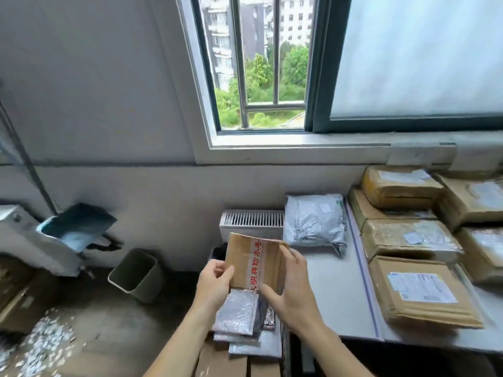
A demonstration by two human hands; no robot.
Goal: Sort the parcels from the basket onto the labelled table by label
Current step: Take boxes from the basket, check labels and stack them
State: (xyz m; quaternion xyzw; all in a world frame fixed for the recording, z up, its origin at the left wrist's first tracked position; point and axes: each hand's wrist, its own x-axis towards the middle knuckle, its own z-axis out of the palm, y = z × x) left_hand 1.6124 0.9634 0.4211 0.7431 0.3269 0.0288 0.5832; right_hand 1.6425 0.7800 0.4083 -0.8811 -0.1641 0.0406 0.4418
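head view: both hands are clamped on one flat cardboard parcel (251,263), held upright in the air just left of the white surface (326,284). left hand (215,281) grips the parcel's lower left edge, thumb across the front face. right hand (290,288) pinches the right side, fingertips at the upper right corner and thumb at the bottom edge. a strip of tape with red print runs down the parcel's front. directly below the hands lies a stack of silvery padded mailers (236,312), resting on brown cardboard; cannot tell whether that is the basket. on the surface, near its back edge, lies a grey plastic mailer (313,221) with a small label. a pale purple line (363,268) runs front to back across the surface, right of the grey mailer. beyond that line sit several brown cardboard parcels (408,240), some stacked, with white labels on their tops; label text is too blurred to read. a white radiator (251,219) stands against the wall behind the held parcel. a grey-green bin (136,273) stands on the floor to the left, with white scraps (46,341) scattered near it.
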